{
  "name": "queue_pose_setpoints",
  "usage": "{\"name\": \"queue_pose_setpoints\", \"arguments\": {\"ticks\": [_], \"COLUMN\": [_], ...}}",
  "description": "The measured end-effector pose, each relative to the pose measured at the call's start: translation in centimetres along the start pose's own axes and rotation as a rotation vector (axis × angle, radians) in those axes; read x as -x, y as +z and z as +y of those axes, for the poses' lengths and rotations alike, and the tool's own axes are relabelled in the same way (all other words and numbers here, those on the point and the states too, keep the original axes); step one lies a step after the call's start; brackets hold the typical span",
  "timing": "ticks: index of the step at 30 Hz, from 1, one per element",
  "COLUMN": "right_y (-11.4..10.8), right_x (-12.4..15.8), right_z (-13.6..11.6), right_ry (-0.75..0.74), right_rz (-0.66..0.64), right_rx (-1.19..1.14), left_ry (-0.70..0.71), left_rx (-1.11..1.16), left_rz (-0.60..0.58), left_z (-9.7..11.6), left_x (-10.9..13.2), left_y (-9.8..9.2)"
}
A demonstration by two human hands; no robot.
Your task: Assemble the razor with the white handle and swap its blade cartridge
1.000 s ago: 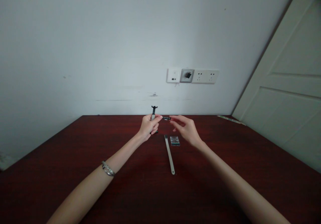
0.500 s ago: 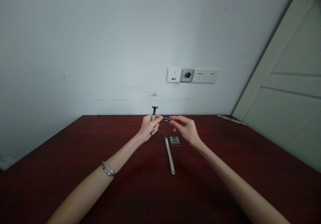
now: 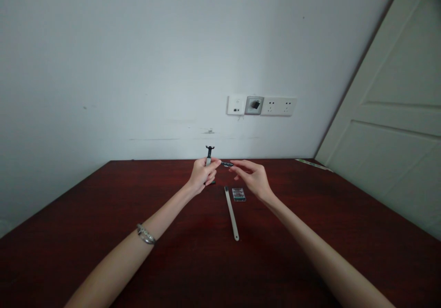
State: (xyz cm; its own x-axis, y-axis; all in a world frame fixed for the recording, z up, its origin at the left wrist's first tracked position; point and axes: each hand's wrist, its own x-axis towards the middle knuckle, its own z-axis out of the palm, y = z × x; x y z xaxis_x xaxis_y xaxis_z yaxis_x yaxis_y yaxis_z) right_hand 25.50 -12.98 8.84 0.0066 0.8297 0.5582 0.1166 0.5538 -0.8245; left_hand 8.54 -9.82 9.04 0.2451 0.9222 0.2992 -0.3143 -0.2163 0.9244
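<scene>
My left hand (image 3: pixel 201 175), fingers clamped, holds the razor handle (image 3: pixel 208 155) upright; my right hand (image 3: pixel 253 179) pinches the cartridge (image 3: pixel 226 164) at its 3 o'clock.

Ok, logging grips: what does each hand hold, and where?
Left hand grips a grey fork-tipped handle by its shaft; right hand pinches a small dark cartridge by its end.

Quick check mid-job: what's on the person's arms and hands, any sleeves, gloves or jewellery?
Both arms are bare as far as the frame edge, with no sleeves in view. The left arm wears a thin silver-coloured bracelet above the wrist. The right arm carries nothing. The left hand and right hand are ungloved. At this size I cannot tell whether there are rings.
</scene>
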Motion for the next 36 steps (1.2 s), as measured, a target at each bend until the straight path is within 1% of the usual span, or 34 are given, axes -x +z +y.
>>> {"name": "queue_pose_setpoints", "arguments": {"ticks": [8,11,14,17,20,23,26,33,36], "right_y": [0.3,0.1,-0.4,-1.0,-1.4,-1.4,-1.3,-1.2,-1.1], "right_x": [-0.9,-1.4,-1.8,-2.1,-2.3,-2.5,-2.5,-2.5,-2.6], "right_z": [-0.4,-0.7,-1.2,-1.6,-1.8,-1.9,-1.9,-1.8,-1.8], "right_ry": [-0.051,-0.037,-0.007,0.013,0.035,0.047,0.042,0.076,0.083], "right_rz": [-0.036,-0.046,-0.018,0.022,0.039,0.036,0.032,-0.002,-0.016], "right_rx": [-0.021,-0.026,-0.007,0.005,0.007,-0.015,-0.083,-0.156,-0.169], "left_ry": [0.006,0.013,0.041,0.071,0.111,0.149,0.161,0.196,0.182], "left_rx": [0.010,0.012,0.054,0.113,0.105,0.065,-0.002,-0.088,-0.090], "left_rz": [0.008,0.026,0.029,-0.002,-0.022,-0.041,-0.060,-0.036,-0.052], "left_z": [0.7,1.1,1.4,1.4,1.1,0.7,0.5,0.4,0.2], "left_x": [-0.1,-0.3,-0.6,-0.9,-0.9,-0.4,0.5,2.6,3.2], "left_y": [-0.2,-0.3,-0.7,-1.1,-1.2,-0.6,0.5,2.9,3.7]}}
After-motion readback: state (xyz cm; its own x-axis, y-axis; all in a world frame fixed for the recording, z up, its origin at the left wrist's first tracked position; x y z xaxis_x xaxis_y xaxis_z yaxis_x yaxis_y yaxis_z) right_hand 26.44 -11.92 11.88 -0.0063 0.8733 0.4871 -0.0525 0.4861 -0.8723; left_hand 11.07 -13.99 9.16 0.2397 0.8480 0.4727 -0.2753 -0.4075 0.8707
